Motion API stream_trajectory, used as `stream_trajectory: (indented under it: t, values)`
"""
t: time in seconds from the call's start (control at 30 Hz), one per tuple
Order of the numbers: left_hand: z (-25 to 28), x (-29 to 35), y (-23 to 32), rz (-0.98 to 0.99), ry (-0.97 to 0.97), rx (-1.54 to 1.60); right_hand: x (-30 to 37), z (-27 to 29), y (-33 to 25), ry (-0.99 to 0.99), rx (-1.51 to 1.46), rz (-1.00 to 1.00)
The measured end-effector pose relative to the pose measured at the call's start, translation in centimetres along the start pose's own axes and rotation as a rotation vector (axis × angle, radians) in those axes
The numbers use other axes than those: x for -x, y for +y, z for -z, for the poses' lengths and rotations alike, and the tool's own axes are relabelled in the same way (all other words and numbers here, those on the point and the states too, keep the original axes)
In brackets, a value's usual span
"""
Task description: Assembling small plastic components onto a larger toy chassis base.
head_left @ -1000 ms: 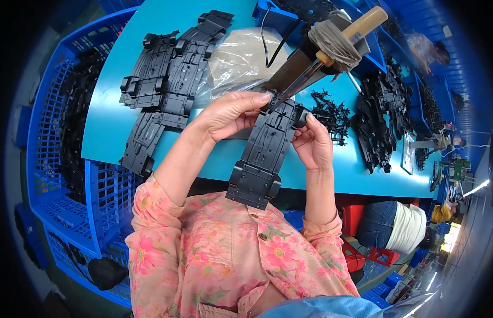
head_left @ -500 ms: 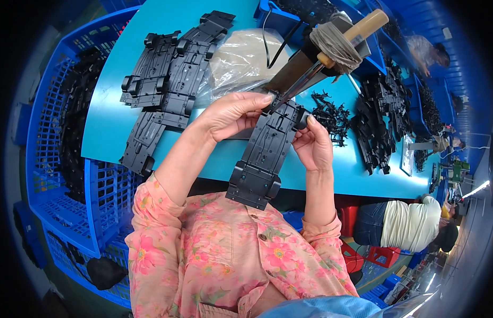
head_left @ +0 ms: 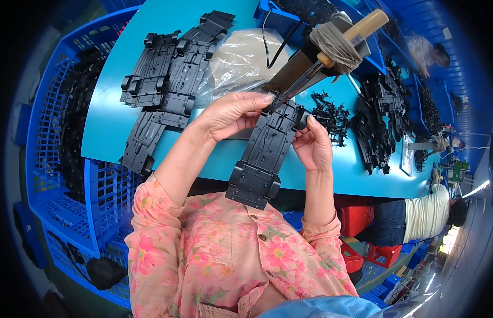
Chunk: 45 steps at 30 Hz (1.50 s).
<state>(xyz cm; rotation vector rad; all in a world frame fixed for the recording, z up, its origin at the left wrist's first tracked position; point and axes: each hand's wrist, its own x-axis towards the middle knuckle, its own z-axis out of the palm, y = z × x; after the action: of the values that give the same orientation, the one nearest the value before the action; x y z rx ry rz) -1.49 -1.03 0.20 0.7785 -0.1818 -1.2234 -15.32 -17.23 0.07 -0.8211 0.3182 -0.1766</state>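
Note:
A long black moulded plastic chassis plate point(head_left: 260, 151) is held tilted in front of my chest, its near end low. My left hand point(head_left: 233, 115) pinches its far left corner between thumb and fingers. On the far right side, my right hand point(head_left: 316, 142) grips a raised edge with thumb and fingertips. The metal rod of a wooden-handled tool point(head_left: 298, 84), wrapped in cloth higher up on a stand, points down at the plate's far end; whether it touches cannot be made out. Similar chassis plates point(head_left: 175, 71) lie overlapped to the left on the blue-green table point(head_left: 111, 124).
A clear plastic bag point(head_left: 241, 58) lies behind my left hand. Small black parts point(head_left: 331, 117) and a heap of black plastic pieces point(head_left: 381, 116) are to the right. A blue crate point(head_left: 92, 204) with black parts stands at left. Another person point(head_left: 426, 214) is at far right, beside red stools point(head_left: 358, 220).
My hands and the chassis plate have stayed in place. The other person at right has shifted farther right, with an arm now reaching toward the table's edge.

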Motion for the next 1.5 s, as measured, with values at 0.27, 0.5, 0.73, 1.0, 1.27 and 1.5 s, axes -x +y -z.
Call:
stream_trajectory:
  t: [0.27,0.5,0.73,1.0,1.27,1.5]
  values:
    - [0.0,0.1,0.1,-0.003,-0.008,-0.009,0.0,-0.1,-0.1,-0.015,0.000,0.003]
    - [-0.5,0.2,0.3,0.006,-0.005,-0.005,0.3,-0.6,-0.1,0.020,0.015,0.021]
    - [-0.2,0.1,0.3,0.005,-0.032,-0.008,0.2,0.1,0.0,-0.015,-0.008,0.021]
    - [0.1,0.0,0.2,0.011,-0.032,0.003,0.2,-0.5,-0.1,0.004,0.009,0.014]
    - [1.4,0.2,0.0,0.013,0.012,-0.009,-0.5,-0.1,1.4,0.043,0.001,-0.089]
    - [2.1,0.8,1.1,-0.016,0.043,-0.026,-1.5,-0.4,2.1,0.049,-0.053,-0.127]
